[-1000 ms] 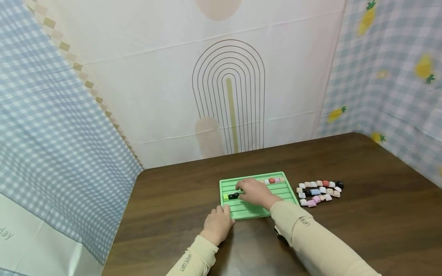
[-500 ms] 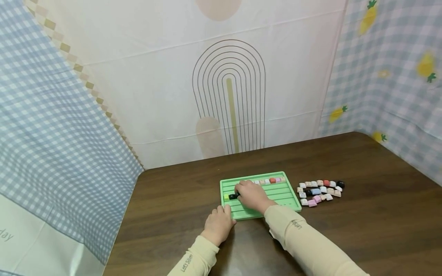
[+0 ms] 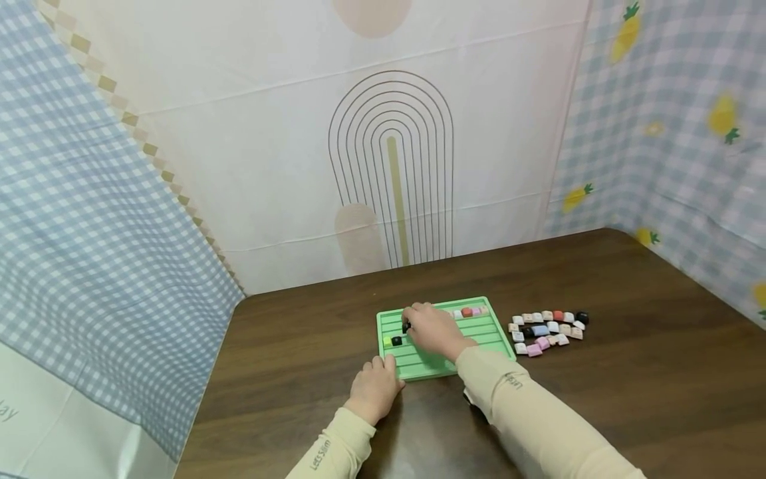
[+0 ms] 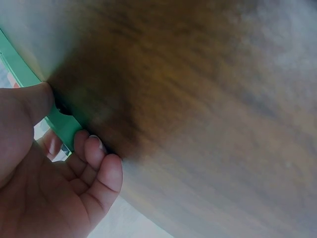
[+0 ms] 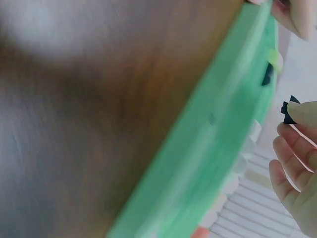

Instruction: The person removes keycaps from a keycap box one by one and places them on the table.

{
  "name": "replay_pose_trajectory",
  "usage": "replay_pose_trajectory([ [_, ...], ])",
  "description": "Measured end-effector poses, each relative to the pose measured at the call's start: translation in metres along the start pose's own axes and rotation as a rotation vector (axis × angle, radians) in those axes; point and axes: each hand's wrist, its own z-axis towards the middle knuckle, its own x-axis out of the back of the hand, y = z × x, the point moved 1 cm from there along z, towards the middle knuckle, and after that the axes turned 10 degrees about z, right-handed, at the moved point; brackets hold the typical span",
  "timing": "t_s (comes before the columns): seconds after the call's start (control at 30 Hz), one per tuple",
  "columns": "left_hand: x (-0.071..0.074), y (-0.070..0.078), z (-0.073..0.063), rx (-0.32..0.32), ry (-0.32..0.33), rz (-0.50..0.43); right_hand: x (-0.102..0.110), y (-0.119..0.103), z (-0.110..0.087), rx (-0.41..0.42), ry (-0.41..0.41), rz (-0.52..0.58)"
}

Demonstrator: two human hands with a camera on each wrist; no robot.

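Observation:
Between thumb and fingertips my right hand (image 3: 432,329) pinches a black keycap (image 3: 406,327), held above the ridged green tray (image 3: 491,336). The right wrist view shows that keycap (image 5: 287,113) raised clear of the tray. A lime keycap (image 3: 387,342) and another black keycap (image 3: 397,340) sit side by side in a row at the tray's left. Along the back row stand several keycaps, among them a red one (image 3: 467,312); my right hand hides some of this row. At the front left corner, my left hand (image 3: 376,387) grips the tray edge with thumb and curled fingers.
Right of the tray, several loose keycaps lie in rough rows, including a blue one (image 3: 540,330), a pink one (image 3: 534,350) and a black one (image 3: 582,317). All stand on a dark wooden table (image 3: 287,359), with patterned cloth hanging behind and at both sides.
My right hand has closed on a black keycap from the tray's row and lifted it, leaving one black keycap beside the lime one. My left hand stays at the tray corner.

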Motion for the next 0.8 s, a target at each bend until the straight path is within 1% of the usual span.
replay_pose_trajectory([
  [0.07, 0.0, 0.0, 0.0, -0.002, -0.002, -0.005, 0.013, 0.003, 0.0, -0.013, 0.009, 0.02],
  [0.17, 0.0, -0.001, 0.001, -0.002, 0.001, -0.016, 0.035, 0.014, 0.0, -0.038, 0.035, 0.049],
  [0.27, 0.0, -0.001, 0.002, -0.008, -0.016, -0.029, 0.06, 0.032, -0.002, -0.076, 0.066, 0.065],
  [0.33, 0.001, -0.002, 0.003, -0.012, -0.035, -0.037, 0.075, 0.048, -0.008, -0.098, 0.086, 0.064],
  [0.43, 0.001, -0.003, 0.004, -0.018, -0.05, -0.04, 0.095, 0.075, -0.021, -0.147, 0.107, 0.062],
  [0.53, 0.001, -0.005, 0.004, -0.016, -0.053, -0.037, 0.112, 0.103, -0.039, -0.198, 0.115, 0.073],
  [0.67, 0.001, -0.006, 0.003, -0.014, -0.051, -0.044, 0.131, 0.135, -0.063, -0.269, 0.105, 0.073],
  [0.8, 0.001, -0.006, 0.002, -0.021, -0.027, -0.048, 0.145, 0.162, -0.09, -0.343, 0.075, 0.063],
])
